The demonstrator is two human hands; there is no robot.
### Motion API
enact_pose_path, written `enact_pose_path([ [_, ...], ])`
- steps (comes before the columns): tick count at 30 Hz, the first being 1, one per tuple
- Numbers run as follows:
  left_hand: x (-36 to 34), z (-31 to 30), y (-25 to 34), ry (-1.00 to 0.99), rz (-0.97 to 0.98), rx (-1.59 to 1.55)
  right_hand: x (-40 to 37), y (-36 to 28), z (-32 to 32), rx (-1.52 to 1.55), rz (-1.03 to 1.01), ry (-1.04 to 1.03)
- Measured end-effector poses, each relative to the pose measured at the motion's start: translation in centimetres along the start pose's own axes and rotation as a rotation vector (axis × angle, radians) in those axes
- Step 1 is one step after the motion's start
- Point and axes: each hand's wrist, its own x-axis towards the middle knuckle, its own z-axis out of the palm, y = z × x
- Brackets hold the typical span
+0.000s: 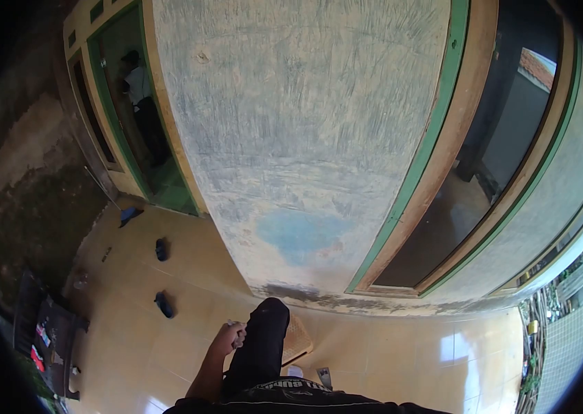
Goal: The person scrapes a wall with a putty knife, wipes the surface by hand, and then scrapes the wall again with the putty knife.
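Observation:
My left hand (234,335) is closed beside my raised knee (270,314). Something small and pale shows at the top of the fingers, too small to make out. My right hand is out of sight. Behind the knee, a tan woven-pattern plastic stool or basket (298,339) is partly hidden by my leg. Close to my body lie a white round item (295,371) and a small dark-and-light packet-like item (324,377). In front of me rises a worn grey-white wall (305,124) with a light blue patch (298,234) low down.
Two dark sandals or shoes (163,304) lie apart on the glossy tile floor (126,283). A blue broom head (128,217) rests near the green-framed doorway (160,186), where a person (141,103) stands. A dark bench (57,331) is at left; a window (443,228) at right.

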Motion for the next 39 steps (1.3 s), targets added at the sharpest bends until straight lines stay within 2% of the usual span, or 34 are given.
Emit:
enact_pose_path([
  [2, 1.7, -0.7, -0.6, 0.158, 0.043, -0.198, -0.5, -0.4, -1.1, -0.024, 0.05, 0.02],
  [3, 2.5, -1.2, -0.8, 0.151, 0.042, -0.199, -0.7, -0.6, -1.4, -0.033, 0.075, 0.028],
  [5, 4.5, -1.9, -1.1, 0.115, -0.078, -0.398, -0.7, -0.8, -2.0, -0.047, 0.123, 0.042],
  [8, 7.8, -2.5, -1.8, 0.116, -0.096, -0.489, -0.6, -1.2, -2.5, -0.062, 0.193, 0.055],
  [12, 10.4, -1.5, -0.5, 0.172, -0.117, -0.493, -0.2, -1.6, -2.5, -0.072, 0.286, 0.07],
  [14, 11.3, -0.4, 0.9, 0.278, -0.006, -0.439, -0.3, -1.8, -3.0, -0.082, 0.333, 0.082],
  [15, 11.5, 0.2, 1.8, 0.272, -0.004, -0.437, -0.1, -2.2, -3.2, -0.088, 0.353, 0.088],
  [18, 9.8, 4.0, 6.0, 0.275, 0.032, -0.411, 1.1, -3.5, -4.4, -0.112, 0.406, 0.106],
  [20, 7.4, 7.6, 9.7, 0.302, 0.036, -0.227, 2.1, -4.5, -5.3, -0.127, 0.441, 0.12],
  [21, 8.0, 7.1, 10.3, 0.294, 0.041, -0.225, 2.6, -5.1, -5.8, -0.133, 0.459, 0.126],
  [23, 9.0, 6.0, 12.6, -0.043, 0.0, 0.099, 4.2, -6.5, -6.6, -0.142, 0.486, 0.139],
  [24, 9.7, 5.7, 13.5, -0.165, 0.01, 0.131, 5.7, -7.3, -6.4, -0.143, 0.498, 0.143],
  [25, 9.9, 5.8, 15.1, -0.17, 0.013, 0.142, 8.3, -3.5, -6.9, -0.088, 0.454, 0.353],
  [27, 10.4, 6.7, 18.3, -0.52, 0.155, 0.321, 11.1, -5.3, -7.5, -0.229, 0.537, 0.401],
  [29, 10.0, 8.4, 22.5, -0.579, 0.198, 0.31, 13.0, -8.9, -7.6, -0.257, 0.511, 0.379],
  [31, 8.4, 10.7, 28.9, -0.647, 0.296, 0.563, 12.9, -11.7, -6.8, -0.27, 0.503, 0.35],
  [33, 5.4, 13.2, 36.2, -0.707, 0.278, 0.68, 12.3, -16.2, -5.2, -0.233, 0.469, 0.348],
  [35, 1.9, 16.8, 43.9, -0.781, 0.696, 0.882, 14.0, -21.3, -3.7, -0.15, 0.389, 0.377],
  [37, -0.7, 19.3, 50.0, -0.927, 0.879, 0.934, 14.7, -25.1, -3.1, -0.108, 0.329, 0.386],
  [39, -1.8, 21.2, 53.5, -0.952, 0.901, 0.995, 16.0, -28.4, -2.6, -0.092, 0.268, 0.374],
])
